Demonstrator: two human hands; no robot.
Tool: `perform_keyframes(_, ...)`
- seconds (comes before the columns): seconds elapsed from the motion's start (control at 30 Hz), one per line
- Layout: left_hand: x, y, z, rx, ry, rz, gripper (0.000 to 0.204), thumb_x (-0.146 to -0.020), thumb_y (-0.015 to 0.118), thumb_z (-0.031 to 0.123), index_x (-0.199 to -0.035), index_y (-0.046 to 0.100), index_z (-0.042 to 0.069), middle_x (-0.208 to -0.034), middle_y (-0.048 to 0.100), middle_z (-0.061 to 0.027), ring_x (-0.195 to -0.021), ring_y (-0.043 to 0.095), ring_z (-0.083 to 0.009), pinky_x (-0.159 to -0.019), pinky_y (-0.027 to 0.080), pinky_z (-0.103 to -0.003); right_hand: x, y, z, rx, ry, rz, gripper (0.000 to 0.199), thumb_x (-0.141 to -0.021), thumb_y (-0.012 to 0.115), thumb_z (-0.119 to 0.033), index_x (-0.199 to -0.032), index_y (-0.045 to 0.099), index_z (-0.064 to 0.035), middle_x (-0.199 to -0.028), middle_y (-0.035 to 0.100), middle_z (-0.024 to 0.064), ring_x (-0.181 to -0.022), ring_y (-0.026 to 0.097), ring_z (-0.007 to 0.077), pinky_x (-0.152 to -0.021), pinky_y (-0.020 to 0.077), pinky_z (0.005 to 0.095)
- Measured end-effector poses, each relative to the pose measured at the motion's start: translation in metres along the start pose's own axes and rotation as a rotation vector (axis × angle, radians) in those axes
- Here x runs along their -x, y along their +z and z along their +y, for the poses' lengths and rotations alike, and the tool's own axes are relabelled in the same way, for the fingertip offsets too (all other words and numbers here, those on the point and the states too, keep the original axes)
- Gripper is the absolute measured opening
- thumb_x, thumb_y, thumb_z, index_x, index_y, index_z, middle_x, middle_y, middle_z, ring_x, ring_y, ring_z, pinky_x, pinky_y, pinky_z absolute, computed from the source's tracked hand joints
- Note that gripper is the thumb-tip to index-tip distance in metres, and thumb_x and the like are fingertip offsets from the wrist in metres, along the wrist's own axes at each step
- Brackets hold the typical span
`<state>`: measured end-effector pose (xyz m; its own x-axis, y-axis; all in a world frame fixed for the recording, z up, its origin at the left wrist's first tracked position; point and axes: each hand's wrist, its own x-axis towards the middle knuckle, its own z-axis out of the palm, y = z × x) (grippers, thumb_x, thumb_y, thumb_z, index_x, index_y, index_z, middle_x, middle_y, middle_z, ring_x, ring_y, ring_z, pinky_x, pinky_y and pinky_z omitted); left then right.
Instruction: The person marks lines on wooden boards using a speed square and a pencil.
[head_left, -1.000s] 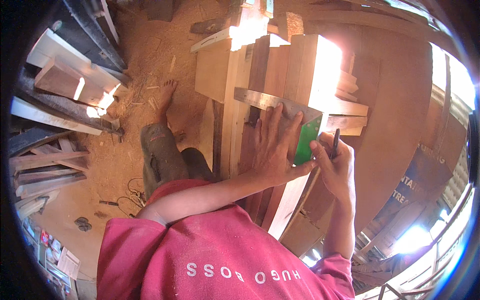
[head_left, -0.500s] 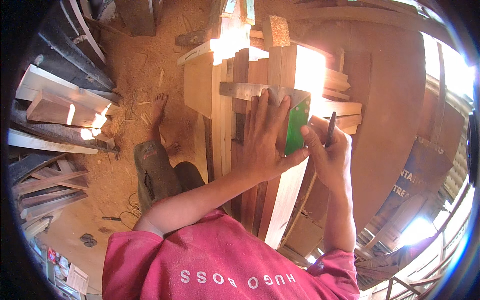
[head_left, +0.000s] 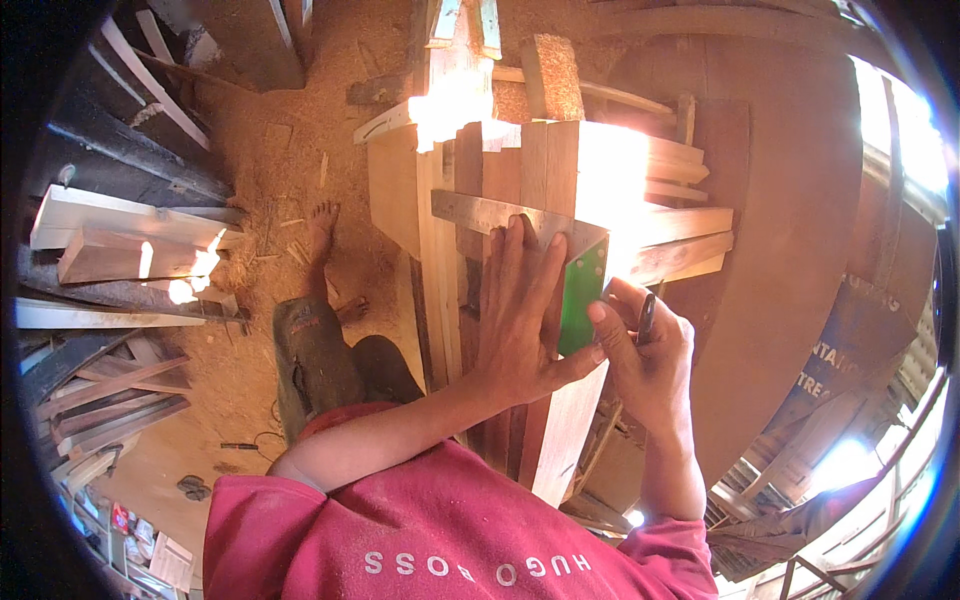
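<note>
A try square with a metal blade (head_left: pixel 465 209) and a green stock (head_left: pixel 583 295) lies across several wooden boards (head_left: pixel 548 165) set side by side. My left hand (head_left: pixel 520 335) rests flat on the square and the boards. Its fingers are stretched out, the tips on the blade, and its thumb reaches along the lower end of the stock. Close by on the right, my right hand (head_left: pixel 650 360) is closed around a dark pen (head_left: pixel 647 318) that points up. The thumb and fingertips of that hand touch the stock's right edge; the pen's lower end is hidden.
More timber (head_left: pixel 685 235) sticks out to the right of the boards, beside a large brown sheet (head_left: pixel 725 330). Strong sunlight whitens the boards' far right side. Planks (head_left: pixel 140 255) are stacked at the left, and sawdust covers the floor (head_left: pixel 270 170). A bare foot (head_left: pixel 322 225) stands there.
The boards, the square and both hands appear slightly lower in the picture. The pen is now more upright, and my right hand stays against the stock.
</note>
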<state>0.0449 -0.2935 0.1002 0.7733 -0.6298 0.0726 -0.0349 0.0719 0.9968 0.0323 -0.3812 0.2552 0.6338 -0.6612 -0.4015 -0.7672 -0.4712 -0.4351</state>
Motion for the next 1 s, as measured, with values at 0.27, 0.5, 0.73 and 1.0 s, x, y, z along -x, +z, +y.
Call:
perform_keyframes(0.27,-0.002,0.001,-0.001,-0.01,-0.014,-0.004,0.105,-0.083,0.064,0.068,-0.155,0.027,0.001,-0.156,0.009,-0.0421,-0.145,0.009,-0.0612,-0.113,0.015,-0.069,-0.002,0.0,0.008,-0.011,-0.014,-0.002,0.027,-0.094,0.07,-0.017,-0.111,0.067,0.0037,-0.073,0.068,0.0171,-0.063,0.063,0.0093,-0.059,0.0496,0.028)
perform_keyframes(0.5,-0.003,0.003,-0.002,0.002,0.019,0.049,0.103,-0.081,0.066,0.066,-0.154,0.03,0.003,-0.154,0.015,-0.0409,-0.142,0.019,-0.0603,-0.111,0.021,-0.067,-0.003,-0.002,0.009,-0.046,0.019,-0.028,0.025,-0.093,0.07,-0.017,-0.111,0.068,0.001,-0.069,0.065,0.0144,-0.062,0.062,0.0082,-0.058,0.0489,0.0273)
perform_keyframes(0.73,-0.005,-0.001,0.004,0.003,-0.012,0.094,0.1,-0.077,0.071,0.062,-0.153,0.034,0.008,-0.153,0.02,-0.0361,-0.142,0.024,-0.0551,-0.111,0.026,-0.064,-0.013,-0.019,-0.014,0.034,-0.015,0.087,0.016,-0.091,0.07,-0.007,-0.105,0.069,0.0,-0.078,0.067,0.0051,-0.071,0.06,0.0072,-0.057,0.046,0.0245)
perform_keyframes(1.0,-0.001,0.001,-0.001,0.015,-0.013,0.122,0.098,-0.074,0.073,0.057,-0.153,0.036,0.012,-0.153,0.022,-0.0343,-0.141,0.026,-0.0532,-0.109,0.026,-0.063,-0.085,-0.019,-0.088,0.245,-0.782,0.12,0.018,-0.097,0.059,-0.012,-0.1,0.067,0.0032,-0.098,0.065,0.0131,-0.085,0.064,0.0215,-0.067,0.0502,0.0311)
